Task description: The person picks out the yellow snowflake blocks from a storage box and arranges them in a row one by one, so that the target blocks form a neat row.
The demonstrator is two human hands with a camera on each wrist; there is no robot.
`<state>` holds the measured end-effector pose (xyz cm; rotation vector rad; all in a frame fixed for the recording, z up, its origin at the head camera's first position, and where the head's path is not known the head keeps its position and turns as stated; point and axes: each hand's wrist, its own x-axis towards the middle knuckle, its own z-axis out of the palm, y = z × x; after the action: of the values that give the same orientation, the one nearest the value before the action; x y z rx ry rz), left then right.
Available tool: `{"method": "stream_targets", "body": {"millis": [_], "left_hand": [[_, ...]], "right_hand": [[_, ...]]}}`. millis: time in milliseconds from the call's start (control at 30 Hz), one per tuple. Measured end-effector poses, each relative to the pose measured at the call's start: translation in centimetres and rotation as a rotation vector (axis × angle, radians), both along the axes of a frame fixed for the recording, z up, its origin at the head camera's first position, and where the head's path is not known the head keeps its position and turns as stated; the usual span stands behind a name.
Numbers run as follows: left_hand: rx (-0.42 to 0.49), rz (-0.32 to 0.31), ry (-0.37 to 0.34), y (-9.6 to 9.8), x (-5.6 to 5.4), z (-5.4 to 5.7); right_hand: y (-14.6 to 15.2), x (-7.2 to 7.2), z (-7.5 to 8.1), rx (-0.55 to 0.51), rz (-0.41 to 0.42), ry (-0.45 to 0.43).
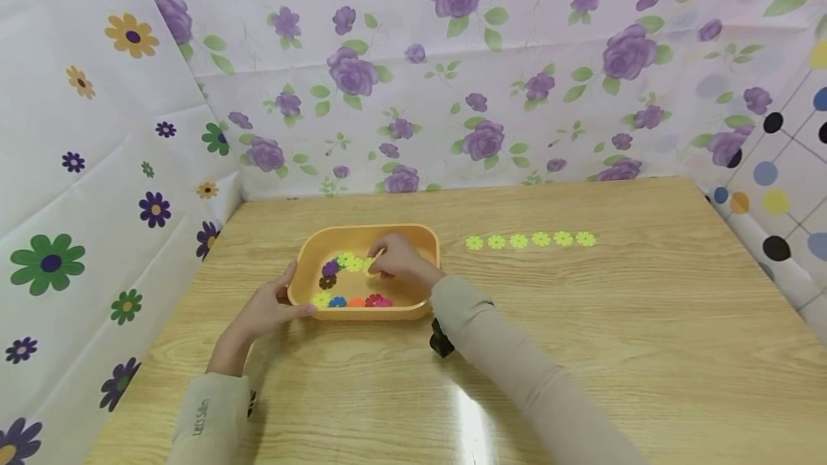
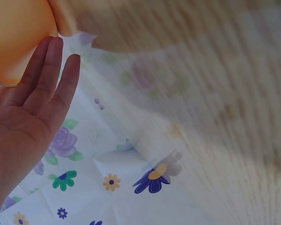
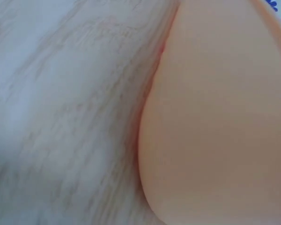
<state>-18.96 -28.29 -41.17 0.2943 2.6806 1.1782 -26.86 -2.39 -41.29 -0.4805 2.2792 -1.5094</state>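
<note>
Patterned sheets (image 1: 426,120) walling a wood-grain table (image 1: 646,336) form a booth

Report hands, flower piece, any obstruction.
Left fingers against orange rounded plastic tray. Right fingers at yellow flower-shaped plastic piece inside; grip unclear. No obstruction seen.

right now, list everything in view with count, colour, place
table: one, light wood, across lower view
basin: one, orange, on the table
flower pieces: six, yellow-green, row right of basin
mixed pieces: about ten, yellow-green, purple, brown, blue, orange, red, pink, inside basin
back sheet: one, pale with purple roses, behind table
side sheets: two, white, flowered left, dotted right
black object: one, black, near basin's front right corner
sleeves: two, beige, on arms
left hand: one, bare, holding basin's left end
right hand: one, bare, in basin at a yellow-green piece
</note>
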Motion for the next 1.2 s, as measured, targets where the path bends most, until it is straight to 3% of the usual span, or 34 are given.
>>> {"method": "stream_targets", "body": {"millis": [233,767,1200], "left_hand": [[0.000,-0.004,0.003,0.2,0.4,0.4],[0.007,-0.009,0.014,0.2,0.4,0.2],[-0.016,-0.009,0.020,0.3,0.3,0.4]], "right_hand": [[0.8,0.4,0.7,0.003,0.039,0.001],[3.2,1.1,2.5,-0.037,0.045,-0.022],[5.4,1.1,3.8,-0.065,0.096,0.053]]}}
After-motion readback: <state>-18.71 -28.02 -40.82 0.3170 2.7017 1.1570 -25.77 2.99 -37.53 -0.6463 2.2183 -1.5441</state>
